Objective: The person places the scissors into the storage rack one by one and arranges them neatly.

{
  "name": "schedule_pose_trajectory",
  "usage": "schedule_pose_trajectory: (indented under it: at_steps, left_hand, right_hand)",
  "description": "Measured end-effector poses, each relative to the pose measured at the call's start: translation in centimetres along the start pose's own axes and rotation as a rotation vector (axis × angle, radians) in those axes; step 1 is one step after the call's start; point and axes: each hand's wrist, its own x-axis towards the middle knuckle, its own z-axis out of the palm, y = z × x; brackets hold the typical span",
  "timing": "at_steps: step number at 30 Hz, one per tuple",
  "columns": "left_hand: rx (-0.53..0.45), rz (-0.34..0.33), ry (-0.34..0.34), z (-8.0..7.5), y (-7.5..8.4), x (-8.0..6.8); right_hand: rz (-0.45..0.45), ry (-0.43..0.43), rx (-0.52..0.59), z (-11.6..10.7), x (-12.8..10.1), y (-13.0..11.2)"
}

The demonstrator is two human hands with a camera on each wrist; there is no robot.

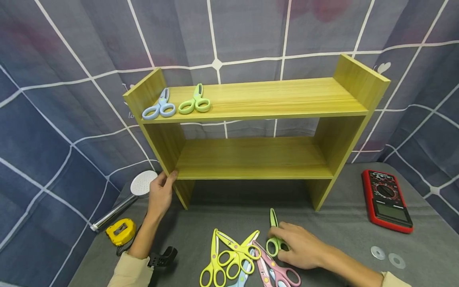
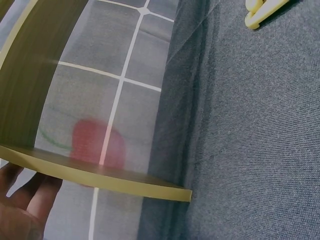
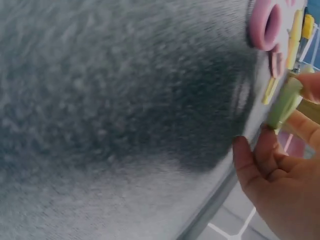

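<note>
My left hand (image 1: 161, 196) grips the left side panel of a two-tier wooden shelf (image 1: 254, 158), thumb at its front edge. In the left wrist view, fingers (image 2: 44, 197) curl against the panel. My right hand (image 1: 301, 246) pinches green scissors (image 1: 273, 219) by the handles, blades pointing toward the shelf. Just left of it lies a pile with yellow scissors (image 1: 214, 261), pink scissors (image 1: 287, 275) and partly hidden light-blue scissors (image 1: 244, 275). On the shelf's top board, blue scissors (image 1: 165, 97) and another pair of green scissors (image 1: 198, 93) lie side by side at the left end.
A shower head (image 1: 142, 182) and a yellow tape measure (image 1: 122, 232) lie left of the shelf. A black strap (image 1: 163, 257) is beside my left forearm. To the right are a red multimeter (image 1: 387, 201) and two metal washers (image 1: 377, 252). A checked curtain hangs behind.
</note>
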Motion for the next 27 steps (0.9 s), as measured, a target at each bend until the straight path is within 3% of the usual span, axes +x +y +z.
schedule_pose_trajectory:
  at_steps: [5,8,12,17,21,27]
  left_hand:
    - [0.014,0.006,-0.001,0.0,-0.4,0.0]
    - [0.007,0.003,0.003,-0.1,-1.8,0.4]
    - [-0.009,-0.008,0.016,-0.1,-3.7,0.8]
    - [-0.012,0.002,0.008,-0.1,-4.1,0.7]
    - [-0.033,0.005,0.002,-0.1,-4.1,0.8]
    - [-0.05,0.014,0.007,-0.1,-4.2,0.9]
  right_hand:
    - [-0.125,0.188,-0.005,-1.1,0.4,-1.4]
    - [-0.211,0.302,-0.012,-2.8,1.0,-3.2]
    - [-0.338,0.428,0.003,-6.1,2.4,-6.3]
    - [-0.484,0.594,-0.033,-11.7,4.6,-9.2]
    - [-0.476,0.666,-0.034,-15.9,6.3,-10.7]
    - [-0.345,0.697,-0.041,-19.2,9.7,-12.0]
